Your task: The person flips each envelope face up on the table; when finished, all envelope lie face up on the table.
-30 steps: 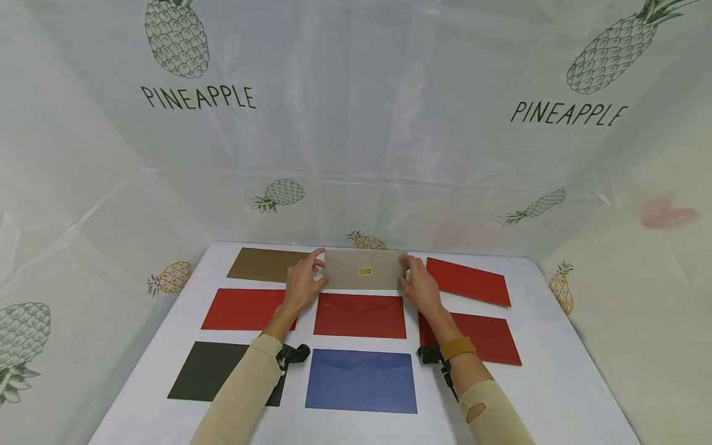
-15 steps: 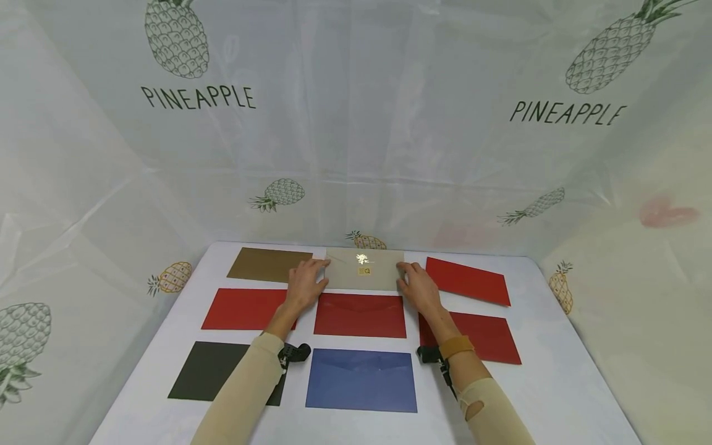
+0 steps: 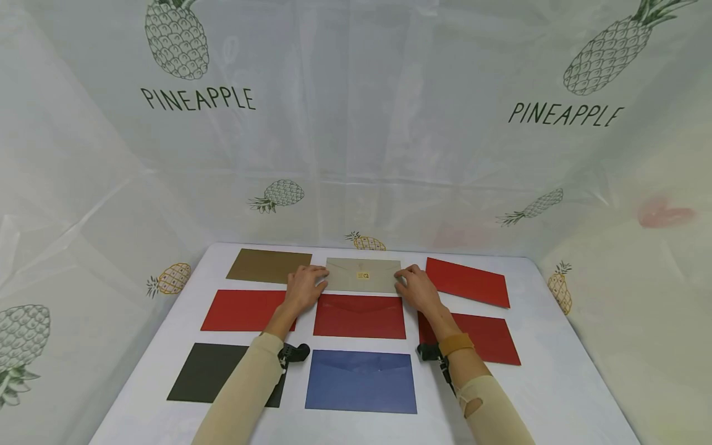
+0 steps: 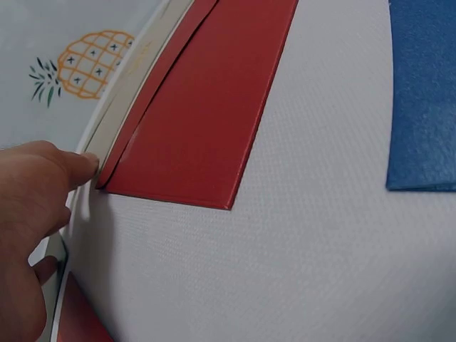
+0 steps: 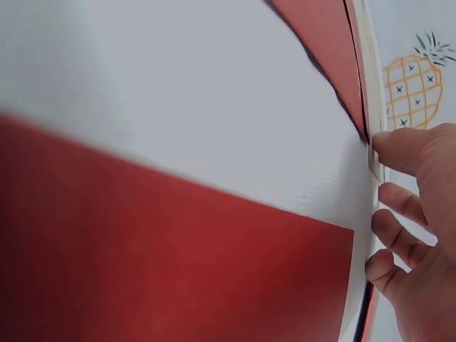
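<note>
In the head view a beige envelope with a small yellow label lies flap up at the table's back, looking flat. My left hand is at its left edge, fingers loosely bent. At its right edge is my right hand, fingers loosely bent too. In the left wrist view a fingertip of my left hand touches the corner of the beige envelope. A digit of my right hand touches the beige envelope in the right wrist view, other fingers spread apart.
A dark red envelope lies just in front, a blue envelope nearer. Left are gold, red and black envelopes. Two red envelopes lie right. A pineapple-print sheet hangs behind the white table.
The beige envelope's far edge has come down and towards me, and the shine on it has gone. Both hands have sunk slightly with it; the other envelopes stay put.
</note>
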Motion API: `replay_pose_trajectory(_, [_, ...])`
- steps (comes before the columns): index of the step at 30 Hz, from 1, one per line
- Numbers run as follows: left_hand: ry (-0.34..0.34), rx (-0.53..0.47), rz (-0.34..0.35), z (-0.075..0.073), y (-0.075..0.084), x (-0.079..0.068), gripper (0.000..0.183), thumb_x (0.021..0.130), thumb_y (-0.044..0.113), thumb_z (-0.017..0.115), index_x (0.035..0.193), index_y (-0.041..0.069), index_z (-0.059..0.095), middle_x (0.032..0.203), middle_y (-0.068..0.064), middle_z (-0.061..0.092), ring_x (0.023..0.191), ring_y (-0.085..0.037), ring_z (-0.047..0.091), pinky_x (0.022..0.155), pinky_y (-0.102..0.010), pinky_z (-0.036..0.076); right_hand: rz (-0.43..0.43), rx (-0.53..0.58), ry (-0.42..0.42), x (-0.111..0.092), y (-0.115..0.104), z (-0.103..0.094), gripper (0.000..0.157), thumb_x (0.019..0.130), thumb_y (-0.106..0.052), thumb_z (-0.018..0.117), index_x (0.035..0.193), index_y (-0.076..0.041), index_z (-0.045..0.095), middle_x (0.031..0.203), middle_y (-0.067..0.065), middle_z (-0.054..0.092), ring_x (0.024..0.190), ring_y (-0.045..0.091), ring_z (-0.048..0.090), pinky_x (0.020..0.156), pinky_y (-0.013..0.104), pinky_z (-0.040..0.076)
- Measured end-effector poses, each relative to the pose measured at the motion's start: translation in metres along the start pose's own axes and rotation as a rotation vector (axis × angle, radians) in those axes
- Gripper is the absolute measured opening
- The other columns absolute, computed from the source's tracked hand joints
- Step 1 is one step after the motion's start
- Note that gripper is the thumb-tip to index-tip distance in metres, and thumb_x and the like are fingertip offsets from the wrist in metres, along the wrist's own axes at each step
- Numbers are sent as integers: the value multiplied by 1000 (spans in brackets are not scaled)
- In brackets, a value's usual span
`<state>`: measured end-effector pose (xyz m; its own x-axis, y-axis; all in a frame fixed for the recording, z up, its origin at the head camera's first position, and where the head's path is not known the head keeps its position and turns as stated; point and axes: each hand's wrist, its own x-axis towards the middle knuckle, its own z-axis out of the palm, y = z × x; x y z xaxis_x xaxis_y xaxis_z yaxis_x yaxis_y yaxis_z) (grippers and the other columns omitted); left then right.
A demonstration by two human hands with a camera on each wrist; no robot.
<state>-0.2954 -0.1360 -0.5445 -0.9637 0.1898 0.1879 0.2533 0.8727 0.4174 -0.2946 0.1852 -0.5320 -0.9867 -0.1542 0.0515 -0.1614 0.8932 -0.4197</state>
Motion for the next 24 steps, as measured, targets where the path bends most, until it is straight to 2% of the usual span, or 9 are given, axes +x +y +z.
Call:
replay_pose_trajectory(15, [-27, 4, -25, 1, -3, 5, 31, 97, 25, 68, 127, 20, 72, 139, -2, 61, 128, -33, 50, 95, -56, 39, 23, 135, -74, 5, 5, -6, 36, 97, -26, 66, 131, -13, 66, 139, 13, 50, 121, 32, 53, 103, 52, 46])
replay_pose_trajectory(24, [-63, -5, -33, -3, -4, 6, 31, 97, 25, 68, 127, 22, 72, 139, -2, 60, 128, -33, 50, 94, -55, 40, 21, 162, -111, 4, 6, -9, 38, 97, -25, 66, 133, -12, 64, 141, 13, 49, 122, 32, 53, 104, 52, 46])
